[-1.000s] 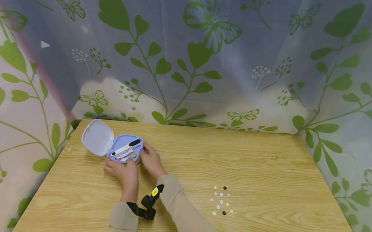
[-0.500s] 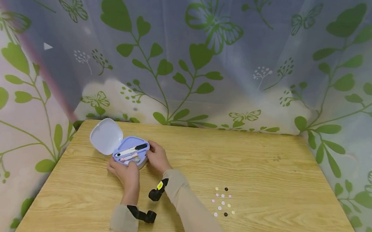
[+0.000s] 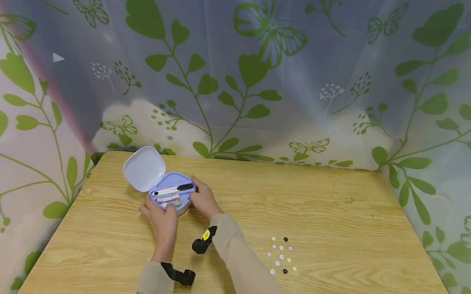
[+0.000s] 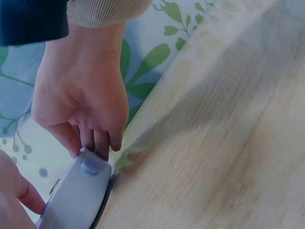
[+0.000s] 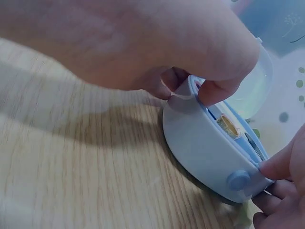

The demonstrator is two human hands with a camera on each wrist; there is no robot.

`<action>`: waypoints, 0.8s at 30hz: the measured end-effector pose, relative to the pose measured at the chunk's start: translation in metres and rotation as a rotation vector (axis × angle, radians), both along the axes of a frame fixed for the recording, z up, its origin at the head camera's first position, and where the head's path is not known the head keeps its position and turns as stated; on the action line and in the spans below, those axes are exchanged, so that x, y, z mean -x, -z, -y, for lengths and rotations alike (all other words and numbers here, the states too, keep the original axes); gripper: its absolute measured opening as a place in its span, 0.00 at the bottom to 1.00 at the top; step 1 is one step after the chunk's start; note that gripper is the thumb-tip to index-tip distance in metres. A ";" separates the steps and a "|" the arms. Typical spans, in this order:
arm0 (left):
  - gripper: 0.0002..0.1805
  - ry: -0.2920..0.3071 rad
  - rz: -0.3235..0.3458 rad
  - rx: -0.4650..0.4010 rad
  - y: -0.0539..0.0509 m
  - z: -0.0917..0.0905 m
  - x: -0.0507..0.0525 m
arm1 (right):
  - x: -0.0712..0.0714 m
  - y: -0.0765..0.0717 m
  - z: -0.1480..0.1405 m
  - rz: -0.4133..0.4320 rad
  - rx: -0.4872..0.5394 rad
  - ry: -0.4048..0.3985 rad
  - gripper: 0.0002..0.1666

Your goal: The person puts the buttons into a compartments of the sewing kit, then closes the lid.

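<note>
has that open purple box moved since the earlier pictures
Yes. In the head view, the purple box has moved right, closer to the loose buttons on the table.

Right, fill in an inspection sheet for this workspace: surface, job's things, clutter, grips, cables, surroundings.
Surface: wood-grain table, faint mark towards the far right.
Job's things: blue case, lid open; inside, a white tool with a black end and smaller items.
Clutter: small discs in mixed colours, loose on the table.
Grips: left grip holds the case's near side; right grip pinches its right side.
Cables: nothing seen.
Surroundings: leaf-and-butterfly backdrop.
</note>
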State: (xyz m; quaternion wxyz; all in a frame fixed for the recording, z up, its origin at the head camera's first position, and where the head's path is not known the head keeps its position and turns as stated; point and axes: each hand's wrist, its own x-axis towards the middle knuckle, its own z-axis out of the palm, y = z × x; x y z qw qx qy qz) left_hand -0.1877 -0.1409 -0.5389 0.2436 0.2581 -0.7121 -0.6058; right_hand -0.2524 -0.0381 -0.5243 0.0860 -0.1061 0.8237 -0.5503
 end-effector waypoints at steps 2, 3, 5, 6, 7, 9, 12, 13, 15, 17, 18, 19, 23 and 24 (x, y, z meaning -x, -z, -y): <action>0.41 0.014 -0.001 0.016 0.003 0.001 0.001 | -0.001 0.000 -0.002 0.011 -0.007 -0.002 0.39; 0.41 0.020 -0.001 0.019 0.004 0.001 0.001 | -0.002 0.000 -0.003 0.022 -0.009 -0.003 0.39; 0.40 0.037 0.000 0.024 0.005 0.002 0.001 | -0.004 -0.002 -0.005 0.028 -0.019 0.001 0.39; 0.40 0.049 0.004 0.026 0.005 0.001 0.000 | -0.005 -0.002 -0.006 0.028 -0.024 0.005 0.39; 0.41 0.061 0.006 0.029 0.004 0.001 0.000 | -0.006 -0.003 -0.008 0.022 -0.033 0.011 0.39; 0.41 0.089 0.010 0.019 0.003 0.000 -0.001 | -0.006 -0.004 -0.010 0.012 -0.050 0.020 0.39; 0.41 0.126 0.014 0.012 0.000 -0.002 -0.003 | -0.008 -0.005 -0.013 0.011 -0.059 0.032 0.40; 0.41 0.134 0.016 0.008 0.000 -0.003 -0.003 | -0.009 -0.006 -0.014 0.013 -0.060 0.036 0.40; 0.40 0.150 0.020 0.012 -0.001 -0.004 -0.004 | -0.011 -0.006 -0.016 0.009 -0.067 0.044 0.40; 0.40 0.166 0.027 0.031 -0.002 -0.005 -0.005 | -0.013 -0.006 -0.018 0.005 -0.085 0.048 0.41; 0.40 0.175 0.033 0.042 -0.002 -0.005 -0.006 | -0.014 -0.006 -0.019 0.001 -0.100 0.052 0.42; 0.40 0.183 0.033 0.052 -0.001 -0.005 -0.006 | -0.015 -0.006 -0.020 0.001 -0.108 0.054 0.42; 0.39 0.226 0.025 0.082 0.002 -0.007 -0.006 | -0.020 -0.007 -0.027 0.010 -0.110 0.063 0.43; 0.39 0.239 0.026 0.090 0.002 -0.007 -0.007 | -0.021 -0.007 -0.029 0.015 -0.105 0.065 0.43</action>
